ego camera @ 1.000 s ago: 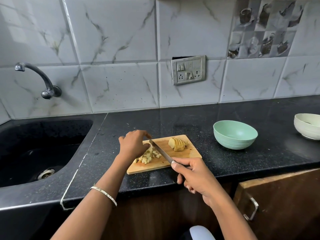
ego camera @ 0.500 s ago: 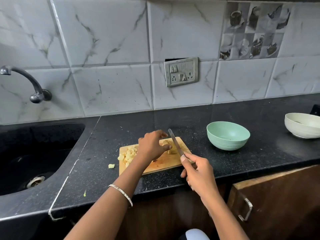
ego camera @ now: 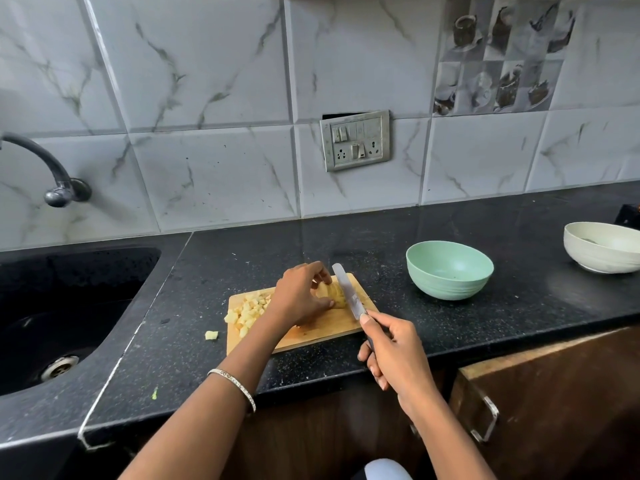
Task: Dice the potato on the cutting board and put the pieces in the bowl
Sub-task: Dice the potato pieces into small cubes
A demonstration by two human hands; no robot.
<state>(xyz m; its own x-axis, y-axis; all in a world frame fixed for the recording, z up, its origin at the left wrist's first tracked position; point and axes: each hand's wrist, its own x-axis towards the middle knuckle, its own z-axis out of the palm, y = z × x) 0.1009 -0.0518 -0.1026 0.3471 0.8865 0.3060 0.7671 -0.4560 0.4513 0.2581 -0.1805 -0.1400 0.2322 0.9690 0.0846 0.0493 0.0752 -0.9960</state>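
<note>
A wooden cutting board [ego camera: 322, 329] lies on the black counter. My left hand [ego camera: 301, 296] grips a sliced potato half [ego camera: 334, 294] on the board's far right part. My right hand [ego camera: 394, 344] holds a knife [ego camera: 348, 292] by its handle, forefinger along the spine, with the blade against the potato's right side. A heap of potato dice [ego camera: 247, 311] sits on the board's left end, and one stray cube [ego camera: 211, 335] lies on the counter left of the board. The green bowl [ego camera: 449, 270] stands to the right of the board and looks empty.
A black sink [ego camera: 65, 306] with a tap [ego camera: 52, 168] lies to the left. A white bowl [ego camera: 602, 245] stands at the far right. A cupboard door with a metal handle [ego camera: 486, 420] is below the counter edge. A socket plate [ego camera: 355, 140] is on the tiled wall.
My left hand moved from the diced heap to the sliced potato half and gripped it. The knife swung from the board's middle to the potato's right side. A cube now lies off the board.
</note>
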